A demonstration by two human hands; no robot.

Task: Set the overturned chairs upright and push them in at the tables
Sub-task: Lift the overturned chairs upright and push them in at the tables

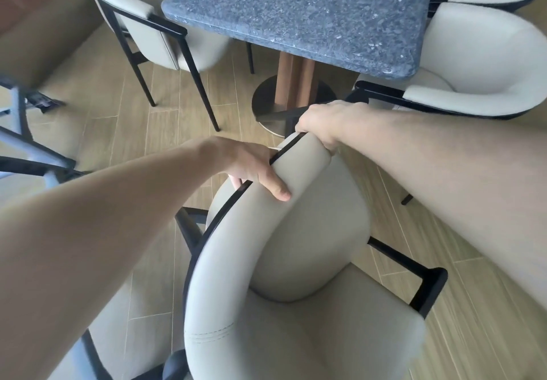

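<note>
Two forearms enter the frame from the lower left and the right edge, both bare from the frame edge to the wrist. No sleeve, cuff, glove, watch or ring shows on either. Left hand (251,166) and right hand (322,122) are bare, with short, unpainted nails where visible.

Bare floor (177,89) ahead; table pedestal (293,83) and flanking chairs (485,63) crowd it.

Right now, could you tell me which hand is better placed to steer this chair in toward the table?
Probably right: the right hand grips the chair at its backrest end nearest the table; the left hand grips farther back.
</note>
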